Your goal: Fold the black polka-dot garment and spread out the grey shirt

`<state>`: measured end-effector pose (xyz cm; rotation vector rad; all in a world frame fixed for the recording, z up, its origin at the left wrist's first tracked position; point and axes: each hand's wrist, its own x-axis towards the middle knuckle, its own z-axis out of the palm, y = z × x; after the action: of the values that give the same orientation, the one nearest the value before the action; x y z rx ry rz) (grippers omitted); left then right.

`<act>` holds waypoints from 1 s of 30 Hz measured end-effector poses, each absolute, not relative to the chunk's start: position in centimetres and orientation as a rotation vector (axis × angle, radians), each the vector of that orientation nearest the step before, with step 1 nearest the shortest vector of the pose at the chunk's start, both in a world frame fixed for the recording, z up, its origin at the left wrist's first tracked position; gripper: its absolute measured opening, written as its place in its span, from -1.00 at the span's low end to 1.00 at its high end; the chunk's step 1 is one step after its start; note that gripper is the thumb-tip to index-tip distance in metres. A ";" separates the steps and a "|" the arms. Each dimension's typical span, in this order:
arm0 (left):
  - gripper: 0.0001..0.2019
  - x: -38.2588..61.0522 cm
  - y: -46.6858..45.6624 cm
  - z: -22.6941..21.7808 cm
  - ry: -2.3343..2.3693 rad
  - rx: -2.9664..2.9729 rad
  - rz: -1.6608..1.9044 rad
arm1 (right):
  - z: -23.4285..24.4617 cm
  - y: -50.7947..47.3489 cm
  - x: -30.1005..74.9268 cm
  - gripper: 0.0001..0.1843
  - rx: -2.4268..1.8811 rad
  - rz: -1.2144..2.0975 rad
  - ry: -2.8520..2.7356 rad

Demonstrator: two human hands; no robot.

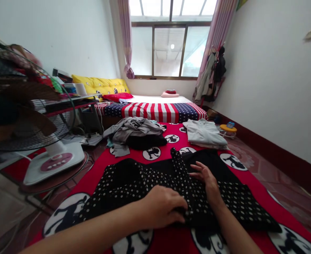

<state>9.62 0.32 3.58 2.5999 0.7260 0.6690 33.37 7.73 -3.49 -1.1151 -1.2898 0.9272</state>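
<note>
A black garment with small white dots [158,178] lies spread across the red blanket in front of me, with plain black areas along its far side. My left hand [164,206] is at its near edge, fingers curled in and pinching the cloth near the middle. On the other side of a raised, dotted fold, my right hand [207,180] has its fingers apart over the fabric and holds nothing. A dotted part of the garment stretches out to the right beyond my right wrist.
A rumpled heap of grey and black clothes [138,132] lies at the blanket's far left. Folded pale clothes [204,132] are at its far right. The red blanket [102,155] has white circles. A fan [55,157] stands left; a bed [150,112] is beyond.
</note>
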 end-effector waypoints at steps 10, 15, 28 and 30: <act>-0.74 0.0 3.0 2.8 1.417 2.335 1.103 | -0.8 5.4 31.4 -0.86 -1.210 0.606 -2.062; -0.74 -4.2 6.2 0.5 1.586 2.322 1.031 | 2.0 3.5 29.5 -0.80 -1.215 0.736 -2.201; -0.50 -5.8 6.4 -4.5 1.556 2.330 1.142 | -0.2 12.8 30.8 -0.26 -1.524 0.735 -1.869; -0.54 -6.0 6.5 -4.5 1.573 2.318 1.130 | -0.7 13.1 29.9 -0.36 -1.522 0.782 -1.838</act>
<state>-5.99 6.47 -4.53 2.3179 1.5729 1.1305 29.89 13.14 -0.67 -1.5217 -1.8376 0.7824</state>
